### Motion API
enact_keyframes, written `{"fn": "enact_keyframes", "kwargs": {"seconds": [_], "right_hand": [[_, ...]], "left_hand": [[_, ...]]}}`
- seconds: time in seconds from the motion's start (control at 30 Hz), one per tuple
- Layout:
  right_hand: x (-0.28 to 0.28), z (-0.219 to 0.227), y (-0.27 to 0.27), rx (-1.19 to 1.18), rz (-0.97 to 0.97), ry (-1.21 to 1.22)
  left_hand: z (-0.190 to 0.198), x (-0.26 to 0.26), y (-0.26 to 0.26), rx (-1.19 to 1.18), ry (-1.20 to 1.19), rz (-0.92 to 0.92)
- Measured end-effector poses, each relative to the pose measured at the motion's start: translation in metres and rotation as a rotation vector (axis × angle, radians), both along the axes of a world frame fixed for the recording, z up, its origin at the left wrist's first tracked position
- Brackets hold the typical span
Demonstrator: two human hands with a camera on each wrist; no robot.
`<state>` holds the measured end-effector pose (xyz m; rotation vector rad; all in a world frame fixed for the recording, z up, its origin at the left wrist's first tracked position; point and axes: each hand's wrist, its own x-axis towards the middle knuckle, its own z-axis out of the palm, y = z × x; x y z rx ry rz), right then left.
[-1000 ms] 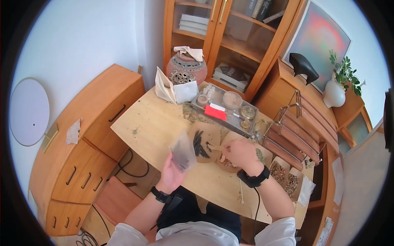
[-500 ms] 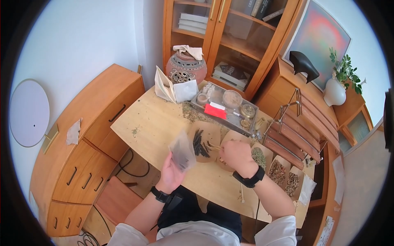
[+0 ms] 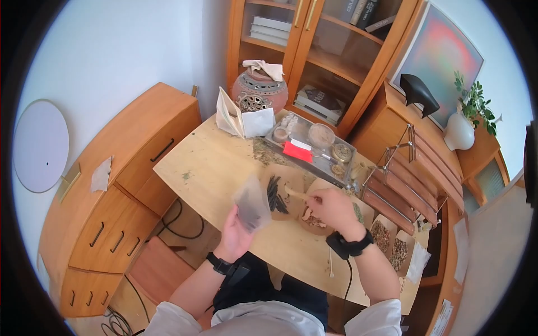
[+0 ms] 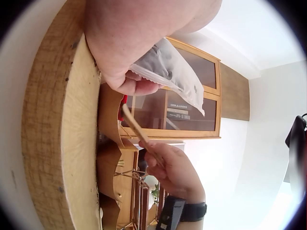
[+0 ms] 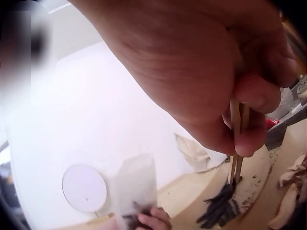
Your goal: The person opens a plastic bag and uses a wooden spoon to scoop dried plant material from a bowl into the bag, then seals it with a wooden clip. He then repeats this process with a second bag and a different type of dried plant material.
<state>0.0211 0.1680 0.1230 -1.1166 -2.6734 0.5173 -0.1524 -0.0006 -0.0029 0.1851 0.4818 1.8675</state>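
My left hand [image 3: 235, 238] holds up a translucent bag [image 3: 252, 208] with dark pieces inside, visible through its side in the left wrist view [image 4: 172, 72]. Pale wooden tweezers [image 3: 298, 194] are pinched between the thumb and fingers of my right hand [image 3: 334, 208]. In the right wrist view, the tweezers' [image 5: 236, 143] tips are over or at the upper end of a pile of dark sticks [image 5: 220, 208]; contact cannot be told. That pile [image 3: 274, 196] lies on a brown tray between the bag and my right hand. Light curled slices [image 3: 314, 217] sit beneath the right hand.
Behind the hands stands a grey tray [image 3: 268, 138] with jars and a red packet [image 3: 297, 152]. An open booklet [image 3: 230, 115] and a round pot [image 3: 258, 92] are at the back. To the right are a wooden rack [image 3: 400, 185] and containers of dried pieces [image 3: 399, 255].
The head view has shifted slightly. My right hand has lifted and turned a little, showing more of the tweezers above the tray. My left hand keeps its hold on the bag.
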Motion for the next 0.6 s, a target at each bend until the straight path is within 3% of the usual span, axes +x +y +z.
{"fn": "enact_keyframes", "kwargs": {"seconds": [0.17, 0.27, 0.37, 0.47, 0.6], "right_hand": [[0.01, 0.033, -0.007, -0.531, 0.027, 0.314], [0.006, 0.041, -0.025, -0.571, 0.064, 0.283], [0.0, 0.034, -0.035, -0.414, 0.162, 0.21], [-0.003, 0.034, -0.043, -0.261, 0.165, 0.166], [0.005, 0.034, -0.038, -0.344, 0.045, 0.215]], "left_hand": [[0.003, 0.001, 0.002, 0.02, 0.013, 0.007], [0.002, 0.001, 0.003, 0.029, 0.0, 0.003], [0.005, 0.002, 0.002, 0.026, -0.009, 0.001], [0.01, 0.002, 0.0, 0.02, -0.017, 0.0], [0.006, 0.001, 0.0, 0.031, -0.032, 0.004]]}}
